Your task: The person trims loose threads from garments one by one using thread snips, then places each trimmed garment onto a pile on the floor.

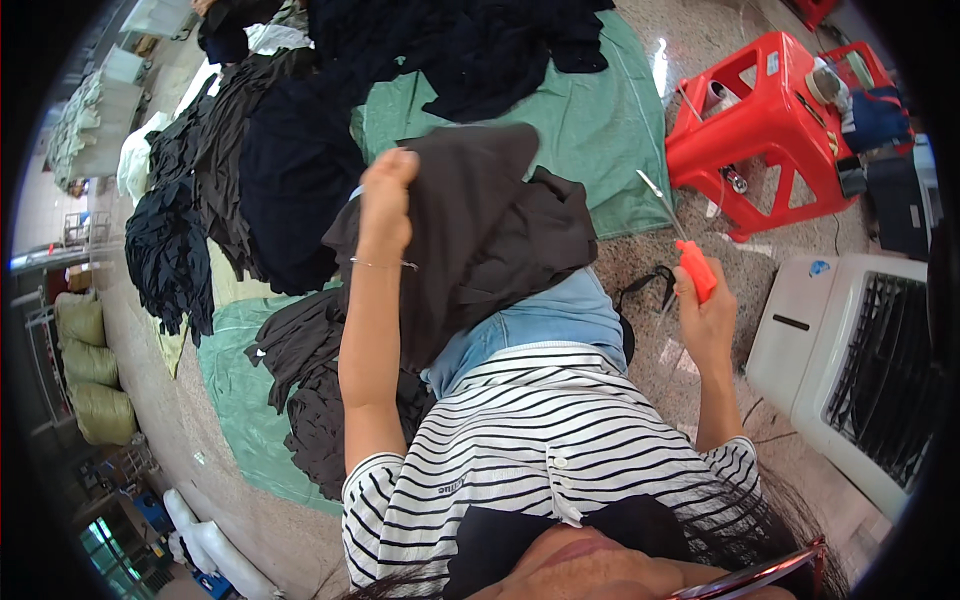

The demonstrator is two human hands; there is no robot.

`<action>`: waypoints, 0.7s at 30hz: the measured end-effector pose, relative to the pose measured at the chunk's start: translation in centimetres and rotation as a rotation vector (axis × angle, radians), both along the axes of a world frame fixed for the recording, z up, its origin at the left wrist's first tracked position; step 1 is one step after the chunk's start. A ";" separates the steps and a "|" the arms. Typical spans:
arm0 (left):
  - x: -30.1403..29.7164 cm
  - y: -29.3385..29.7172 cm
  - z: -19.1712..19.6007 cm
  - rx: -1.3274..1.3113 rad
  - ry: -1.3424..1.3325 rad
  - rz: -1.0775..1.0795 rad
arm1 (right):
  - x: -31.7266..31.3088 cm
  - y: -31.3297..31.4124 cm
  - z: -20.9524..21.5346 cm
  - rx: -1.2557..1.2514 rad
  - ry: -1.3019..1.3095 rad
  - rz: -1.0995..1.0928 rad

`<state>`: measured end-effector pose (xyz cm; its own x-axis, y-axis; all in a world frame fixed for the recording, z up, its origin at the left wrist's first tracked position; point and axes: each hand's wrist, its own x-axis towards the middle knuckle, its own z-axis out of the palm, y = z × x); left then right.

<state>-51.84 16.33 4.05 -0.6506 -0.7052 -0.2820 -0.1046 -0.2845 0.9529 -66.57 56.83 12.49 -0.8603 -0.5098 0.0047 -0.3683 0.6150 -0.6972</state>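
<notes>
At left, dark cloths [300, 185] are heaped, apparently for easy reach. By the left hand [389, 180], forearm stretched far, the garment [465, 235] is grasped near its edge; it is spread over the lap [560, 318], probably for support. At right, the red tool [703, 268] is clasped in the right hand [714, 312], tip pointed far left, seemingly kept clear.

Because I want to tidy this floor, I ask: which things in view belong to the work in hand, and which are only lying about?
In the work:
dark brown garment, in the left hand
red-handled tool, in the right hand
brown cloth pile, probably

Apparently just lying about:
red stool
white appliance with grille
yellowish sacks
</notes>
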 end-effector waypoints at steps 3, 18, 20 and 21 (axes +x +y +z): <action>1.2 -2.8 0.0 0.289 0.076 0.259 | -1.0 0.1 -1.7 0.027 0.011 -0.082; 7.1 -7.6 6.2 -0.796 -0.344 0.056 | -2.0 -2.7 -5.3 0.015 -0.032 -0.020; 15.5 -11.0 9.8 -0.886 -0.356 0.309 | -2.9 -2.7 -6.1 0.043 0.034 -0.002; 20.1 -12.3 11.7 -0.955 -0.406 0.477 | -4.0 -2.5 -7.1 0.058 0.082 0.022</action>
<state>-31.70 3.99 15.78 -0.2417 -0.8954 0.3739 -0.5303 0.4446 0.7219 -70.58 54.37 5.43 -0.8466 -0.5304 0.0445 -0.4368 0.6446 -0.6275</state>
